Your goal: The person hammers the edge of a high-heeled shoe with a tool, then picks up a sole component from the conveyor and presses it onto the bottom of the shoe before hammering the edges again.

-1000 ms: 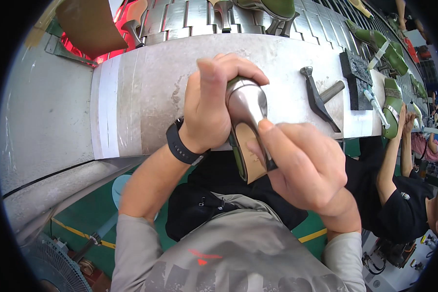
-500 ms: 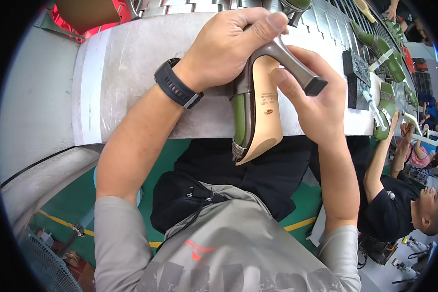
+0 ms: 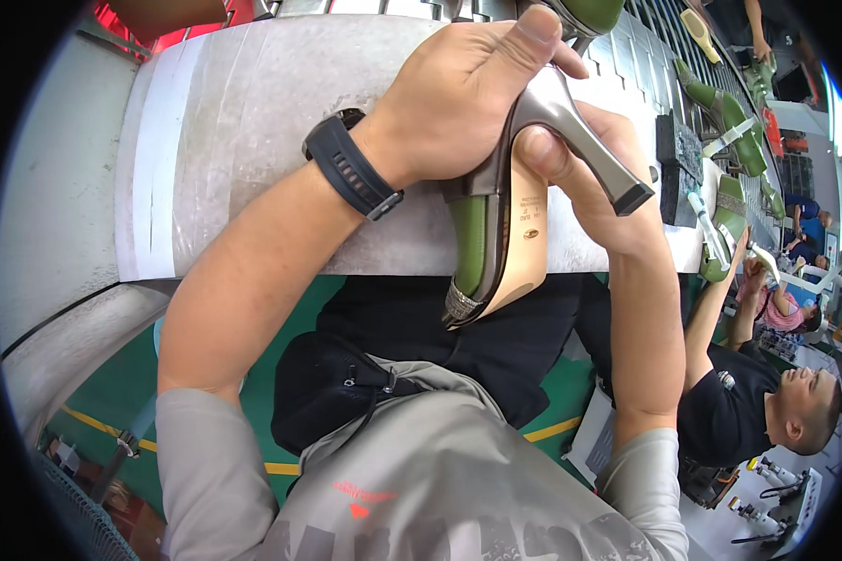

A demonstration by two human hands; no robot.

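Between my hands is a high-heeled shoe [image 3: 526, 251], tipped so its tan sole faces right and its toe points down toward me. Its upper is green, with a brown rear part and a sparkling band near the toe. My left hand [image 3: 463, 107], with a dark watch on the wrist, is closed around the heel end from the left. From the right, my right hand [image 3: 613, 173] grips the shoe behind the tall, brown-grey heel [image 3: 585, 140], its thumb pressed on the sole near the arch. The fingers beneath the shoe are hidden.
A pale worktop [image 3: 243, 140] lies under my hands, with a slatted conveyor [image 3: 641, 61] beyond. Another green shoe [image 3: 594, 14] stands at the far edge. Dark blocks [image 3: 678, 168] and more green shoes [image 3: 734, 131] are to the right, where a co-worker [image 3: 748, 402] sits.
The shoe has turned a little in my hands, so its sole shows narrower and more of its green side shows. My right thumb has moved up the sole toward the heel.
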